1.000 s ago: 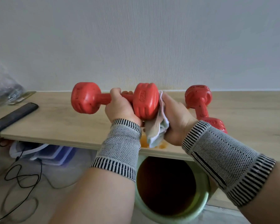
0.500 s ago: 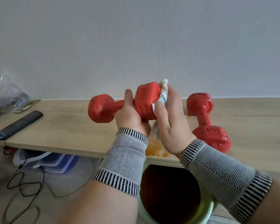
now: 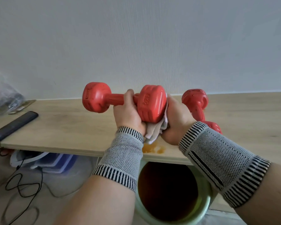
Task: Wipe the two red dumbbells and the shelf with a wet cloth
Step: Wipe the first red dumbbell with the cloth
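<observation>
Both hands work on one red dumbbell [image 3: 125, 99] held in the air above the shelf [image 3: 63, 127]: the left hand [image 3: 128, 114] is wrapped tight around its ribbed handle, and the right hand [image 3: 177, 119] presses a bunched pale cloth [image 3: 154, 131] against the outer face of the right-hand head, fingers curled closed on the fabric. The cloth is soft and crumpled, hanging in folds below the dumbbell between the two wrists. The dumbbell has a matte, slightly speckled plastic-looking coat, with chunky faceted heads and raised lettering on the near one. Each wrist wears a knitted grey wrist sleeve [image 3: 120, 159] with black-and-white striped cuffs. The second red dumbbell [image 3: 196, 103] lies on the shelf just behind the right hand, partly hidden by it, one head toward the wall. The shelf is a flat pale wood-grain board with an orange-brown stain [image 3: 154, 149] near its front edge, below the cloth. A slim dark remote [image 3: 15, 125] lies at the left end, near a crinkled clear plastic bag [image 3: 2, 96]. Under the shelf stands a round pale-green bucket [image 3: 201, 207] with a dark brown inside, and thin black cables [image 3: 23, 192] loop on the floor.
</observation>
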Demonstrator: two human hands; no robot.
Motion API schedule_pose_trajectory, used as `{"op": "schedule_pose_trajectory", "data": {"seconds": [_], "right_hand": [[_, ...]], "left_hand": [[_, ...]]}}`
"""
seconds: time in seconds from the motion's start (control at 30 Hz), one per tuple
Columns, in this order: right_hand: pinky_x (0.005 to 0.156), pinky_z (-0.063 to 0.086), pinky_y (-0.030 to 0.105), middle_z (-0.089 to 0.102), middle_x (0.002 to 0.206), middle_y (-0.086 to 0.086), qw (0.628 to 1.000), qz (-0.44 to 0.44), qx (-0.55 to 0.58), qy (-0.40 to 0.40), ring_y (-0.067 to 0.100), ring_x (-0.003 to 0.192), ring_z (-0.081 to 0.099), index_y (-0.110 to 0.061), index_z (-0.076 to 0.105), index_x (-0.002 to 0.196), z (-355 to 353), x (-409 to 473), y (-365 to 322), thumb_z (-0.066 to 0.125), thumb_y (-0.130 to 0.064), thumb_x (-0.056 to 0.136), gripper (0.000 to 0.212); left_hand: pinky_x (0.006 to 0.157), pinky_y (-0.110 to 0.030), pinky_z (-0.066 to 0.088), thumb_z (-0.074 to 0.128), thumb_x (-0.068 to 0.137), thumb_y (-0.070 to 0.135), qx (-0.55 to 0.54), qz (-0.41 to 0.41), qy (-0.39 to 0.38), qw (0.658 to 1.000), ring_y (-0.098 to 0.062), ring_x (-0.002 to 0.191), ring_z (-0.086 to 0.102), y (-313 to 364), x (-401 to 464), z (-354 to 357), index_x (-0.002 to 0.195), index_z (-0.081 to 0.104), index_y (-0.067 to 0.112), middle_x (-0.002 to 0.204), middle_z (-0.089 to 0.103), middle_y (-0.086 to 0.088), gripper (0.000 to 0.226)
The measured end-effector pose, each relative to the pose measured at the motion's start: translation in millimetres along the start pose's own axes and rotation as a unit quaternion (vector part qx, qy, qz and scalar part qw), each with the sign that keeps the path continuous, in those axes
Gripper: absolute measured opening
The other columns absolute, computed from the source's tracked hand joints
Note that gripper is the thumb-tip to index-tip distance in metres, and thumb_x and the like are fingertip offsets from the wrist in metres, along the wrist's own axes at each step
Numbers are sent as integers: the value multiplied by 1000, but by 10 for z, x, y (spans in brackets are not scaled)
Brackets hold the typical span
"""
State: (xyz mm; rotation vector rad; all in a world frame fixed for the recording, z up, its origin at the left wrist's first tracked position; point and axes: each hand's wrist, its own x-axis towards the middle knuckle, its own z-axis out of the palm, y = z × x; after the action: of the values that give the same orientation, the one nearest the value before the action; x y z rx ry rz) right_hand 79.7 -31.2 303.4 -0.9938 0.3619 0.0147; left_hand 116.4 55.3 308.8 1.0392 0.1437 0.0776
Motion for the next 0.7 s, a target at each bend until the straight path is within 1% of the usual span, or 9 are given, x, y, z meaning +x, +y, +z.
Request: {"op": "schedule_pose_trajectory", "data": {"seconds": [0.1,0.2,0.3,0.4,0.47,0.53,0.57,0.6,0.7], "right_hand": [[45,43,27,59,56,9,998,-57,-26,2,22,40,53,-6,63,85,34,-27,22,43,-45,93,45],[74,53,45,60,82,9,959,-230,-155,53,31,74,63,-17,55,108,84,-50,34,34,-56,92,48],[96,46,43,54,109,7,860,-406,-303,59,25,103,54,-20,44,127,53,-45,79,33,-48,92,45],[108,32,29,41,135,12,763,-495,-408,76,20,126,41,-10,39,136,4,-34,92,40,-29,93,47],[108,33,36,45,134,16,684,-542,-480,88,25,127,41,-9,48,130,-4,-36,79,42,-25,92,41],[104,36,38,55,123,15,603,-578,-541,99,26,118,47,-9,57,119,-13,-25,61,44,-23,89,36],[99,39,36,58,118,12,599,-572,-552,94,26,112,50,-10,60,116,-8,-35,25,46,-24,89,33],[94,42,35,59,114,8,624,-548,-550,85,25,107,54,-13,61,113,7,-67,-26,47,-26,89,30],[84,49,36,64,98,0,787,-404,-465,49,19,92,61,-18,64,98,9,-91,-140,48,-40,90,28]], "left_hand": [[63,-35,50,63,88,34,22,42,13,999,-17,53,54,-26,61,-26,71,53,7,53,52,3,33],[87,-48,55,65,71,58,37,84,21,996,-20,84,68,-27,60,2,113,53,0,89,67,-5,73],[87,-51,55,64,67,62,57,85,15,995,-25,95,70,-38,47,26,119,49,5,107,68,-14,79],[71,-42,59,64,82,50,51,39,-2,998,-22,80,70,-49,84,-5,111,53,0,88,68,-9,59],[52,-28,51,61,90,37,35,9,-17,999,-15,60,64,-35,65,4,108,54,0,70,60,-3,41],[46,-22,46,60,93,28,23,-8,-23,999,-10,48,58,-8,45,-2,105,54,4,62,55,0,27],[48,-23,46,60,93,24,24,-12,-26,999,-11,48,57,1,42,-6,97,55,5,59,54,0,20],[52,-25,47,60,92,21,31,-12,-32,999,-14,51,57,12,42,-14,87,55,7,58,54,0,16],[68,-45,53,62,84,21,35,-25,-53,998,-29,74,61,40,10,-10,83,56,7,71,59,-11,15]]}}
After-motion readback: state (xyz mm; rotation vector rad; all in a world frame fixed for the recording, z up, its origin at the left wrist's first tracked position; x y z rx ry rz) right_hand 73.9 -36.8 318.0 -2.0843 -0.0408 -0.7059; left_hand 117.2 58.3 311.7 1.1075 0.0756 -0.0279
